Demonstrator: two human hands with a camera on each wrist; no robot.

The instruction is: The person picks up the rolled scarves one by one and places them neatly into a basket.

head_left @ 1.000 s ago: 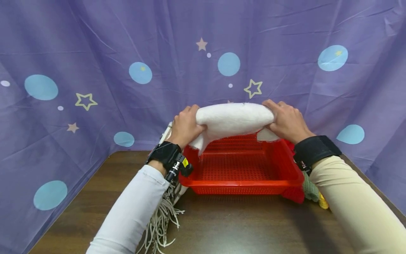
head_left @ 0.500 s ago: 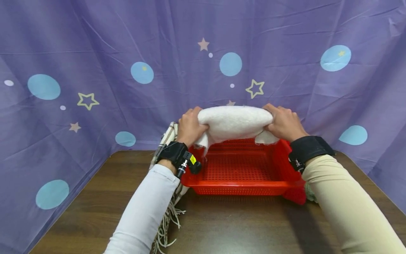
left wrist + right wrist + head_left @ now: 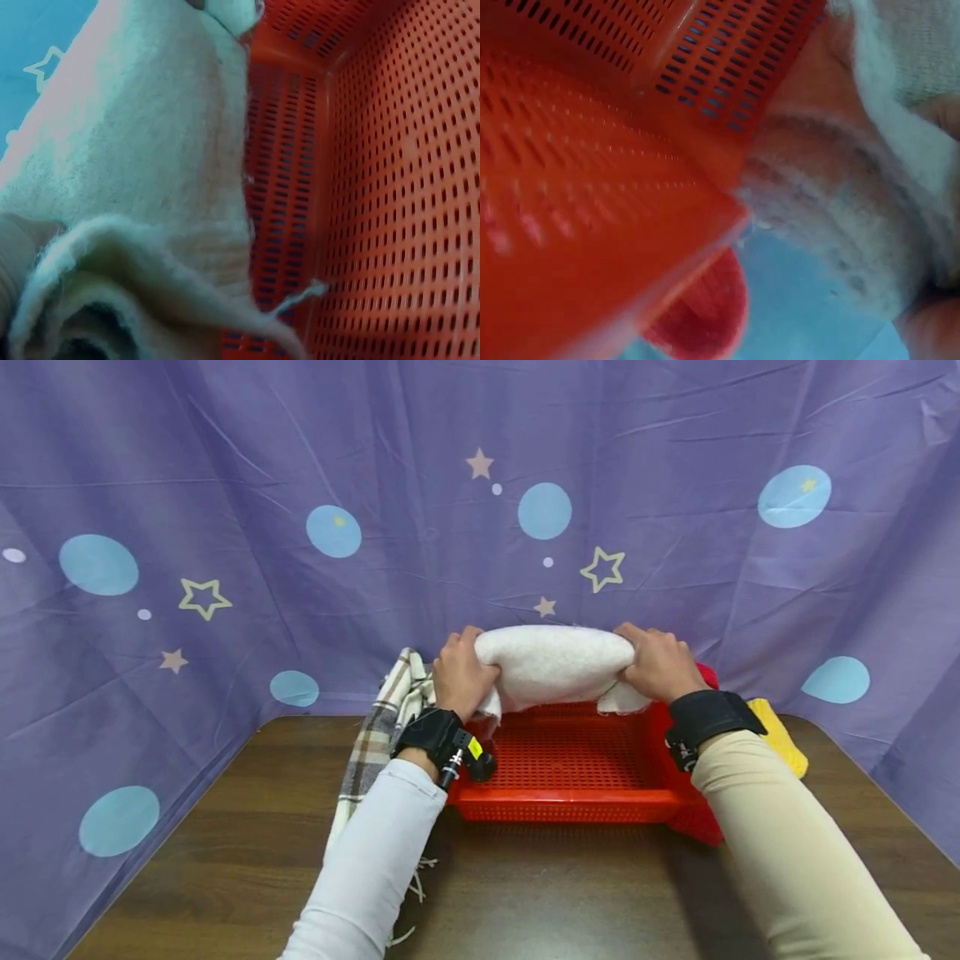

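A fuzzy white scarf-like cloth (image 3: 555, 664), folded into a thick roll, is held by both hands over the back of a red perforated plastic basket (image 3: 562, 795). My left hand (image 3: 461, 672) grips its left end, thumb on the near side. My right hand (image 3: 660, 664) grips the right end the same way. Loose flaps hang below each hand. In the left wrist view the coiled layers of the cloth (image 3: 150, 150) show at its end, beside the basket wall (image 3: 405, 187). In the right wrist view the other end of the cloth (image 3: 840, 217) overlaps the basket corner.
A plaid scarf (image 3: 378, 735) with fringe lies left of the basket, partly behind the left forearm. To the right are a red fabric item (image 3: 697, 818) and a yellow knitted item (image 3: 780, 739). A purple curtain (image 3: 225, 485) hangs behind the wooden table (image 3: 247, 827).
Both hands have lowered the white cloth closer to the basket and drawn slightly nearer each other. More of the plaid scarf and yellow knitted item now shows beside the arms.
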